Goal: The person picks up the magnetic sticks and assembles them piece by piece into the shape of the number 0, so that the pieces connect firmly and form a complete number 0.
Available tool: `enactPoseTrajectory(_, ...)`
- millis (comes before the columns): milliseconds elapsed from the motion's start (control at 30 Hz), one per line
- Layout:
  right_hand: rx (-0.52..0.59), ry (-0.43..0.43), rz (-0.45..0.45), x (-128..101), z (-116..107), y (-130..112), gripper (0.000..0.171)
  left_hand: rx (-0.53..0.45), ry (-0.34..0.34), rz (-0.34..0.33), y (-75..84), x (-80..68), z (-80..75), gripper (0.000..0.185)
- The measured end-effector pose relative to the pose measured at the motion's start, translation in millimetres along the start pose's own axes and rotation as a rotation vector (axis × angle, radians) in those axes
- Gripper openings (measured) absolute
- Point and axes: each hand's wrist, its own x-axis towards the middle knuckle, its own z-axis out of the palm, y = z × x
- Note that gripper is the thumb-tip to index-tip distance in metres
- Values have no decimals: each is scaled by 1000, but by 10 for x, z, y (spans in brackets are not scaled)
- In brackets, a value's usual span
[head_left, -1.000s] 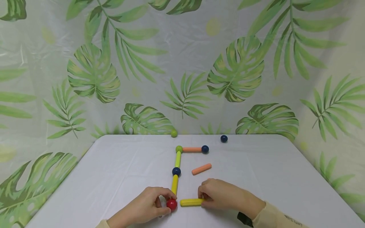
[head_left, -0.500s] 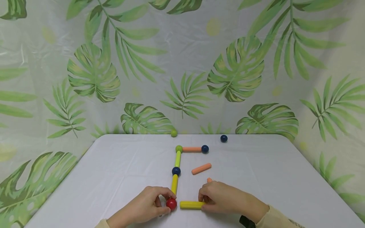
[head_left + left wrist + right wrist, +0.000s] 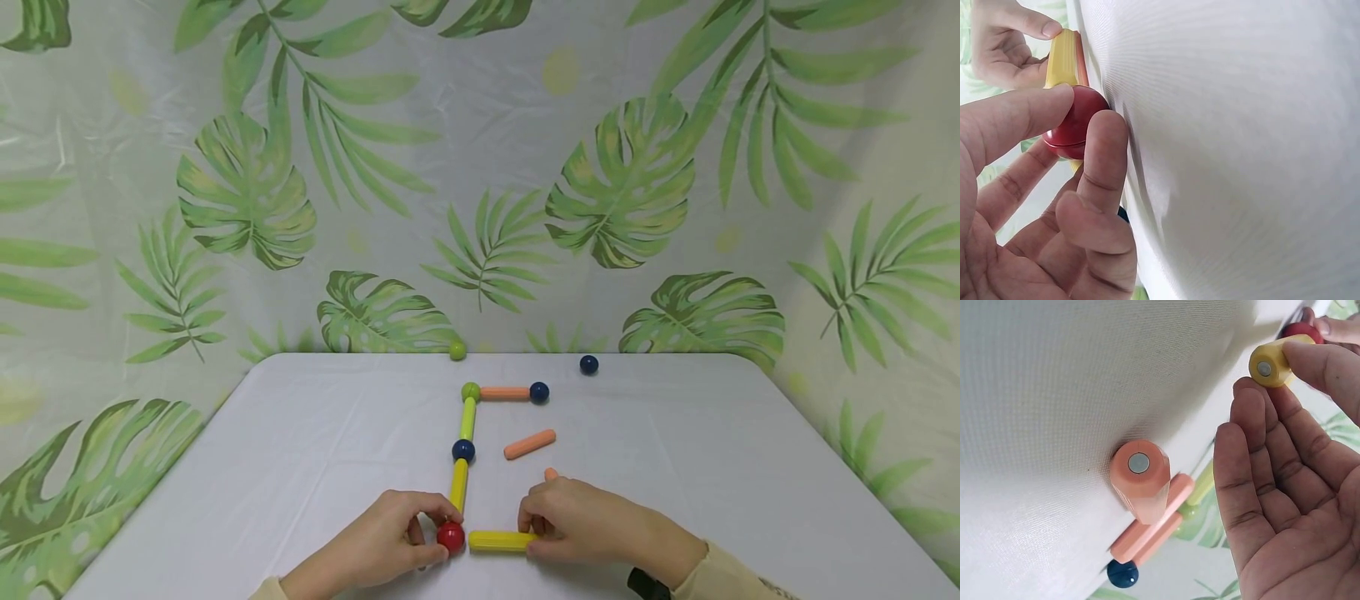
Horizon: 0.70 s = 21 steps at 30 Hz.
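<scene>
Head view: big white table [image 3: 300, 467] in front of a leafy green curtain [image 3: 247, 192]; on the table there's a chain of rods and balls – a lime rod [image 3: 468, 418] running down from a green ball [image 3: 470, 391], a navy ball [image 3: 463, 450], then a yellow upright rod [image 3: 458, 485] ending at the red ball [image 3: 451, 537]. An orange rod [image 3: 505, 392] goes across the top to another navy ball [image 3: 538, 392]; a loose orange rod [image 3: 529, 444] lies slanted in the middle. The left hand [image 3: 382, 537] is pinching the red ball between thumb and fingers (the left wrist view shows it really well); the right hand [image 3: 581, 525] has its thumb and fingertips clamped on the far end of the yellow rod [image 3: 498, 541], which lies flat near the front edge – its near end is right at the red ball, can't tell if touching. Two strays at the back: a green ball [image 3: 457, 351] and a navy one [image 3: 588, 364].
</scene>
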Motion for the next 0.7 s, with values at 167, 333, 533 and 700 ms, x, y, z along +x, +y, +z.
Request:
enactPoseTrajectory(167,0,6,-22,5,1,-9,8,-12,1,-1,-3,0,6,28)
enactPoseTrajectory(333,0,15,-46,5,8,1,8,-22,1,-7,-3,4,17,28)
enactPoseTrajectory(533,17,3,-14,16,9,0,8,-25,0,-18,2,4,23,29)
enactPoseTrajectory(700,32,-8,-2,18,1,1,9,-30,-1,-25,-1,5,25,28)
